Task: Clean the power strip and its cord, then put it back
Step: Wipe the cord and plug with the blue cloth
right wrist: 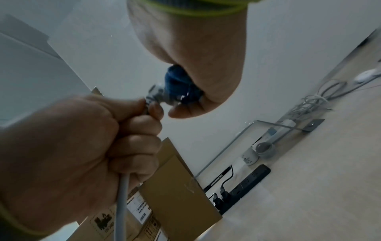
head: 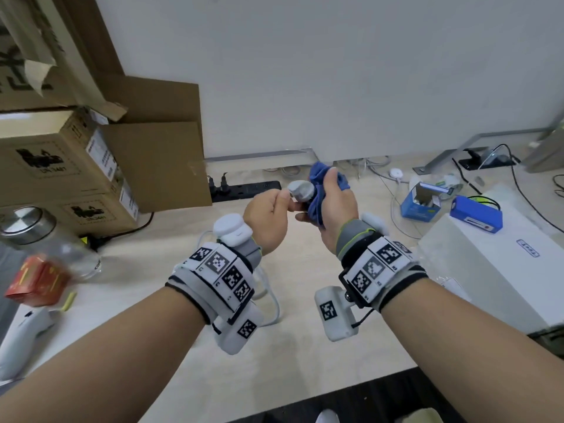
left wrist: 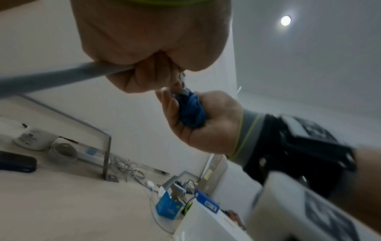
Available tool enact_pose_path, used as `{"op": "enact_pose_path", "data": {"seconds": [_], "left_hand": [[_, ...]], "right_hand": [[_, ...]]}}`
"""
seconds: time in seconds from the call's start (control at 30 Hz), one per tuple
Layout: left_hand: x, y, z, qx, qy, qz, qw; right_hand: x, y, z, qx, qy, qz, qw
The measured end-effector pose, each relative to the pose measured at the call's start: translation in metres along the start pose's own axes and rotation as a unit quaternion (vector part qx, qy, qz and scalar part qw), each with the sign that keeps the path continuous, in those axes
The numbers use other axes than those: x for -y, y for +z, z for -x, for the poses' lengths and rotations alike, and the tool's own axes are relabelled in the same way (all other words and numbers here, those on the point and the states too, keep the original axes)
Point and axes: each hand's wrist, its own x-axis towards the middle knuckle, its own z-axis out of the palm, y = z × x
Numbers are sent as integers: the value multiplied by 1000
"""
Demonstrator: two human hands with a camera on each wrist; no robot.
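Both hands raised over the desk, a plug held between them.

The left hand is curled round the grey cord, pinching just behind its plug; to the right, touching it, the right hand clasps a bunched blue cloth against the plug's end.

A plain white partition wall rises behind a pale, light-wood desk surface, and a thin grey metal bracket frame stands along the foot of the wall. Stacked brown cardboard boxes fill the left side of the desk, a large white rectangular box sits at the right, and beyond the near desk edge lies what looks like dark flooring. A round white ceiling light glows overhead.
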Motion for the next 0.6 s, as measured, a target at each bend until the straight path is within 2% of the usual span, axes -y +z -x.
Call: {"op": "enact_pose_path", "data": {"seconds": [0.1, 0.17, 0.23, 0.37, 0.47, 0.53, 0.6], "left_hand": [[1, -1, -9, -10, -47, -16, 999], [3, 1, -13, -8, -55, -31, 998], [4, 4, -15, -9, -60, -27, 998], [-3, 10, -17, -13, -54, -19, 998], [-14, 16, -14, -9, -25, -43, 999], [-18, 19, -11, -18, 2, -60, 998], [-15, 20, -9, -9, 39, -71, 997]], "right_hand": [[-4, -4, 2, 65, 35, -26, 997], [-11, -3, 7, 101, 5, 12, 995], [-11, -1, 12, 110, -56, 85, 989], [-12, 3, 11, 78, -161, 155, 972], [-18, 7, 3, 2, -232, 193, 953], [-17, 10, -2, -51, -246, 176, 952], [-14, 13, -4, -59, -243, 142, 958]]}}
